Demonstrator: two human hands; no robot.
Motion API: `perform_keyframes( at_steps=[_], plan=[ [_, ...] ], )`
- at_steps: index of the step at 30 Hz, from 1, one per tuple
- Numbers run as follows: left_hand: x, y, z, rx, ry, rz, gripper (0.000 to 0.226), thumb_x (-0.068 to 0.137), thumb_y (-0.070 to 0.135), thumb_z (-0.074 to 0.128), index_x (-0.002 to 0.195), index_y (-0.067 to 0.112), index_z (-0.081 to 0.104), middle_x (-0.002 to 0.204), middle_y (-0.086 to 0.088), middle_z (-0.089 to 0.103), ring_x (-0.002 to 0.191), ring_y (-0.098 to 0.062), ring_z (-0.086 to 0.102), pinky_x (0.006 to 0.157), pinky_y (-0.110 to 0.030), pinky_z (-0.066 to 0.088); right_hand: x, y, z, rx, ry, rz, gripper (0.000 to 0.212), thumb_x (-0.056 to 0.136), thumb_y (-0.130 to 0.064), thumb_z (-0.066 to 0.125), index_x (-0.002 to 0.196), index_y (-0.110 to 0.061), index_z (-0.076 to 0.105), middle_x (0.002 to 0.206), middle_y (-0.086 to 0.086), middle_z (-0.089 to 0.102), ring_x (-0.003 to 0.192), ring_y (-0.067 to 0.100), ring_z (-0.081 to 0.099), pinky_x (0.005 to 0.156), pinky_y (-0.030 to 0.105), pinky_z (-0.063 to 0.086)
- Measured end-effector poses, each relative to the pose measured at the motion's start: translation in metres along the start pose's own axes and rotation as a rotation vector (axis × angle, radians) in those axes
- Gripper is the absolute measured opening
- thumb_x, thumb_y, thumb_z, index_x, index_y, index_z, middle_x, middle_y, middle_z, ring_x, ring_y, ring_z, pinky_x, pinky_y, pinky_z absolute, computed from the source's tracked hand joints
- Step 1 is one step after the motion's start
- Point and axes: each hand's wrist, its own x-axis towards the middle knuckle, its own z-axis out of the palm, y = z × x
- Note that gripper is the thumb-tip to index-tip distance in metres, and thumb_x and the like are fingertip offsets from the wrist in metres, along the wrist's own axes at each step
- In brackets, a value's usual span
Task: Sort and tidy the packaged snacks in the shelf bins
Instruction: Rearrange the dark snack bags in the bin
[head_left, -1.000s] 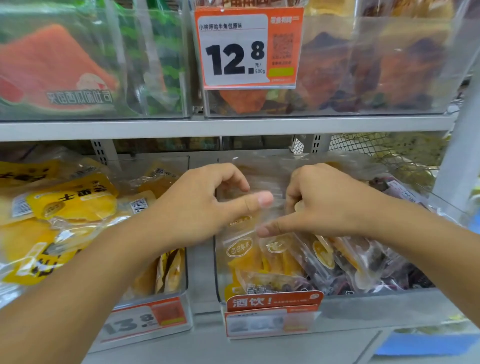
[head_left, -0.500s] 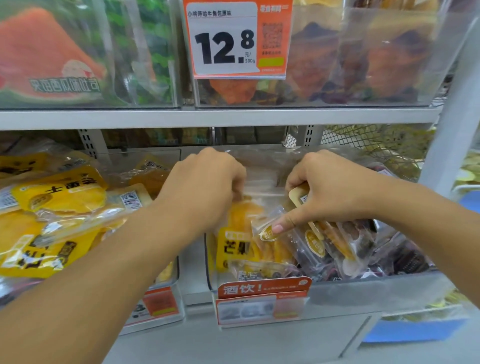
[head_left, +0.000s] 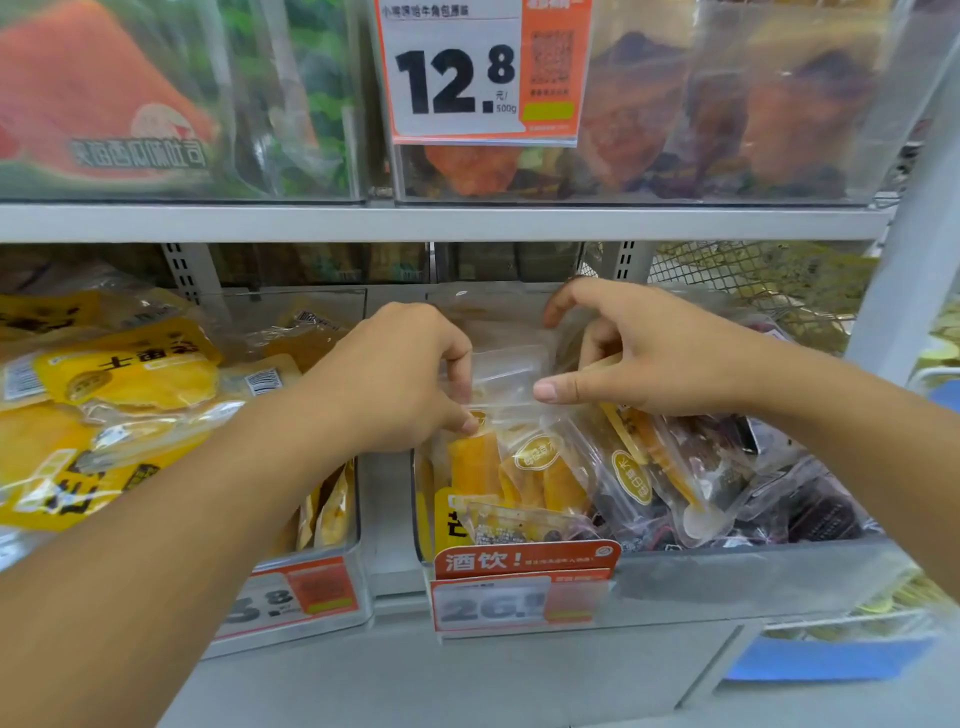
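A clear bin (head_left: 753, 571) on the lower shelf holds small clear packets of yellow dried fruit (head_left: 540, 467) at its left and dark purple packets (head_left: 821, 514) at its right. My left hand (head_left: 400, 379) grips the left edge of a clear snack packet (head_left: 506, 364) held upright over the bin. On the packet's right side, my right hand (head_left: 639, 358) has its fingers curled behind the packet and its thumb stretched across the front.
A second bin (head_left: 311, 587) at the left is heaped with large yellow mango bags (head_left: 124, 384). The shelf above carries clear bins and a 12.8 price tag (head_left: 483, 73). A white upright post (head_left: 904, 270) stands at the right, wire mesh behind it.
Both hands have risen a little with the clear packet. My right hand let go of the small yellow packets it pinched low in the bin and now holds the clear packet's right edge.
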Motion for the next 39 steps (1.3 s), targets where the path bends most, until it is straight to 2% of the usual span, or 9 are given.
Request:
perform_keyframes(
  at_steps=[3,5,9,11,16,24,30,36,39],
  plan=[
    [0.000,-0.001,0.002,-0.011,0.011,0.008,0.029,0.069,0.038,0.089,0.075,0.031,0.061,0.101,0.013,0.052,0.098,-0.014,0.051,0.082,-0.031,0.041,0.000,-0.016,0.004,-0.171,-0.083,-0.039,0.059,0.058,-0.073,0.077,0.093,-0.029,0.058,0.073,-0.010,0.063,0.065,0.003,0.057,0.061,0.029,0.047],
    [-0.003,0.001,0.002,0.019,-0.021,0.015,0.045,0.067,0.038,0.090,0.092,0.037,0.053,0.107,0.012,0.048,0.102,-0.015,0.049,0.083,-0.032,0.042,-0.001,-0.028,0.010,-0.361,-0.190,-0.040,0.065,0.054,-0.076,0.078,0.096,-0.029,0.061,0.073,-0.013,0.058,0.069,0.000,0.052,0.058,0.028,0.040],
    [-0.007,0.012,0.004,0.159,-0.207,-0.031,0.116,0.053,0.041,0.097,0.136,0.039,0.016,0.138,0.002,0.040,0.127,-0.023,0.041,0.102,-0.042,0.045,0.002,-0.036,0.017,-0.533,-0.159,-0.034,0.064,0.054,-0.073,0.082,0.093,-0.026,0.063,0.080,-0.010,0.059,0.074,0.009,0.053,0.057,0.031,0.038],
    [-0.005,0.014,0.008,0.291,-0.190,-0.022,0.143,0.055,0.044,0.096,0.151,0.037,-0.009,0.162,0.003,0.019,0.146,-0.025,0.026,0.114,-0.044,0.036,0.000,-0.038,0.016,-0.537,-0.154,-0.026,0.063,0.055,-0.069,0.084,0.096,-0.027,0.063,0.088,-0.008,0.060,0.082,0.015,0.056,0.061,0.032,0.041],
    [0.000,0.014,0.017,0.418,-0.156,0.001,0.114,0.076,0.035,0.084,0.157,0.030,0.005,0.161,0.004,0.024,0.144,-0.023,0.032,0.113,-0.041,0.035,-0.018,-0.037,-0.002,-0.584,-0.140,0.010,0.047,0.066,-0.054,0.084,0.064,-0.021,0.050,0.067,-0.009,0.052,0.071,0.015,0.054,0.057,0.032,0.042],
    [0.005,0.015,0.016,0.411,-0.202,0.092,0.138,0.059,0.065,0.084,0.157,0.027,-0.004,0.165,0.002,0.008,0.152,-0.025,0.013,0.121,-0.048,0.020,-0.018,-0.012,0.000,-0.522,-0.202,-0.062,0.045,0.068,-0.062,0.080,0.085,-0.026,0.060,0.083,-0.009,0.063,0.082,0.013,0.057,0.071,0.039,0.051],
    [0.024,0.014,0.018,0.344,-0.276,0.046,0.153,0.050,0.045,0.097,0.157,0.029,-0.012,0.167,0.001,-0.005,0.154,-0.026,0.007,0.121,-0.041,0.023,-0.019,-0.006,0.008,-0.485,-0.088,-0.112,0.042,0.069,-0.066,0.076,0.078,-0.026,0.063,0.076,-0.009,0.061,0.075,0.012,0.056,0.064,0.034,0.047],
    [0.027,0.007,0.021,0.338,-0.182,0.142,0.131,0.058,0.039,0.095,0.156,0.027,0.009,0.161,0.000,0.025,0.145,-0.024,0.030,0.114,-0.037,0.034,-0.022,-0.001,0.016,-0.433,0.023,-0.163,0.039,0.075,-0.062,0.074,0.106,-0.038,0.070,0.084,-0.016,0.054,0.085,0.011,0.056,0.066,0.030,0.039],
    [0.023,0.004,0.021,0.258,-0.177,0.153,0.124,0.067,0.031,0.092,0.158,0.025,0.009,0.162,0.000,0.021,0.147,-0.022,0.024,0.115,-0.029,0.027,-0.022,-0.001,0.020,-0.467,0.106,-0.164,0.046,0.072,-0.064,0.075,0.105,-0.033,0.071,0.094,-0.014,0.059,0.088,0.015,0.059,0.072,0.034,0.049]
  ],
)
